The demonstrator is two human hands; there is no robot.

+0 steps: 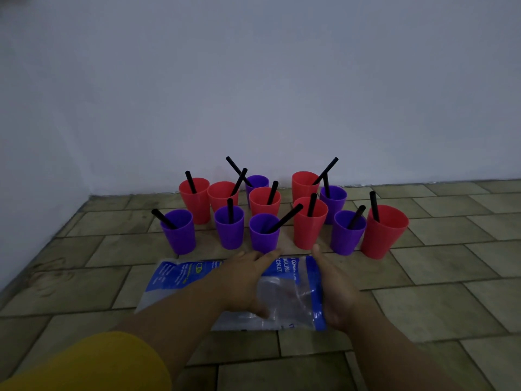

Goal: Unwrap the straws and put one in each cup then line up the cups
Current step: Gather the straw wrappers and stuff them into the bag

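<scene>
Cups: twelve, plastic, tapered, upright on floor, clustered in two loose, uneven rows just beyond left hand and right hand.
Red cups: six; largest-looking at far right of near row, well right of right hand.
Purple cups: six; one almost touching left fingertips.
Black straws: unwrapped, one per cup, leaning at mixed angles, tops above rims.

6 red cups, 6 purple cups, 12 straws, 1 bag
</scene>
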